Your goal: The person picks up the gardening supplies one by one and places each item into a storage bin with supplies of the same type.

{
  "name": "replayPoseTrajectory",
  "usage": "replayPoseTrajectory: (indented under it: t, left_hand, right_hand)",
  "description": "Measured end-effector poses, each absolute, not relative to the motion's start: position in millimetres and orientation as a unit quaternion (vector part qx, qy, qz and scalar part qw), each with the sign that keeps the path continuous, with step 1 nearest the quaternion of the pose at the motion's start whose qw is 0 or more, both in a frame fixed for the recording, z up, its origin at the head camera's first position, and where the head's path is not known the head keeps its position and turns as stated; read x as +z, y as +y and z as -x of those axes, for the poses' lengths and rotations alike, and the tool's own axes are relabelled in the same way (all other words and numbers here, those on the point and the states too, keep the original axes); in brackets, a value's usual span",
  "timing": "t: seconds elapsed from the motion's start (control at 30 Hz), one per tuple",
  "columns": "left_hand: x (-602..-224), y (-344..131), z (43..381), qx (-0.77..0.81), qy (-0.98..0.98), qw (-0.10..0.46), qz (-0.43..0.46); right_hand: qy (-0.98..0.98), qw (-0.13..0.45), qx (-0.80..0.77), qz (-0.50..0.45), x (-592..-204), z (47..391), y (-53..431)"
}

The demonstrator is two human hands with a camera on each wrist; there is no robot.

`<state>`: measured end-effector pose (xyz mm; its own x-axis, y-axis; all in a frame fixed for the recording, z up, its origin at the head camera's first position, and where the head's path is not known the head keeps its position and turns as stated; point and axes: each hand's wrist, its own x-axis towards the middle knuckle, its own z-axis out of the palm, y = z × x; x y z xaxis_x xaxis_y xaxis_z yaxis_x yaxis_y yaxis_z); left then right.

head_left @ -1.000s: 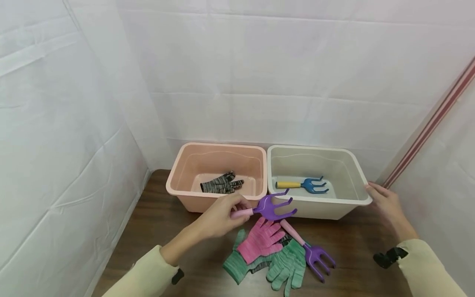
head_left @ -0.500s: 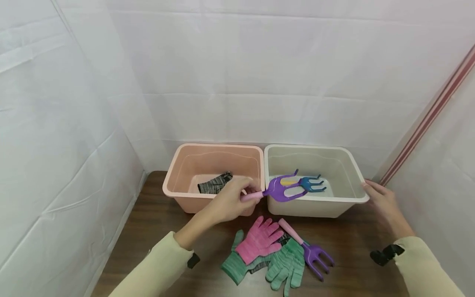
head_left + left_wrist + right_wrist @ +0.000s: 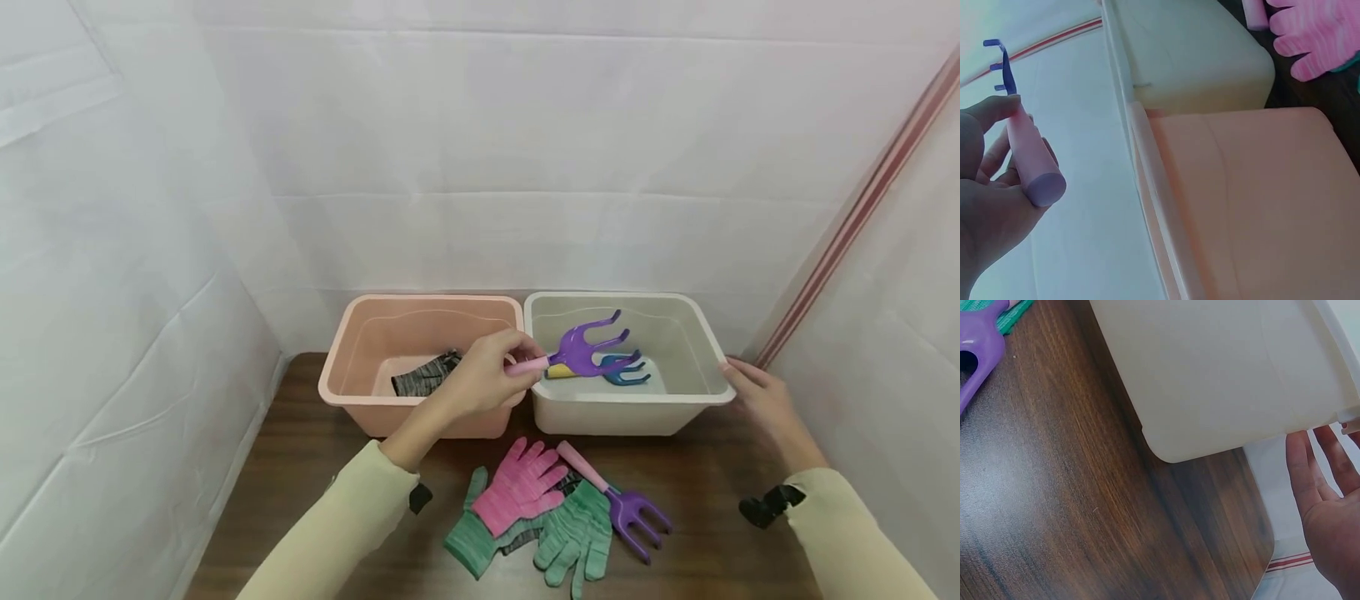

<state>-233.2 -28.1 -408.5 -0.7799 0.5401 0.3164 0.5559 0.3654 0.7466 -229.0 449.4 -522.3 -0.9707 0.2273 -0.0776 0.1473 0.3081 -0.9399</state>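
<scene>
My left hand (image 3: 487,375) grips the pink handle of a purple hand fork (image 3: 585,350), held above the bins with its tines over the white bin (image 3: 607,417). In the left wrist view, the thumb and fingers close around the pink handle (image 3: 1032,150). My right hand (image 3: 772,408) holds the white bin's right rim, fingers against the outer wall (image 3: 1241,381). Inside that bin lies a blue hand fork (image 3: 630,372) with a yellow handle, partly covered by the purple one. The salmon-pink bin (image 3: 442,423) beside it contains a grey-black glove (image 3: 416,379), partly hidden by my left hand.
In front of the bins, a pink glove (image 3: 521,487) overlaps green gloves (image 3: 573,533) on the dark wooden table (image 3: 300,483). A second purple hand fork (image 3: 633,512) lies against the pile. White cloth walls (image 3: 450,150) enclose the back and sides.
My left hand has moved forward and right, carrying the purple hand fork from above the gloves to over the white bin. My right hand stays at that bin's rim.
</scene>
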Motion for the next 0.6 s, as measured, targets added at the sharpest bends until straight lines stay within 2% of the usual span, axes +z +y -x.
replayPoseTrajectory:
  t: [0.6]
  left_hand:
    - [-410,26,263,-0.458,-0.816,-0.014,0.353]
  right_hand:
    - [-0.770,0.035,0.625,0.123,-527,228,451]
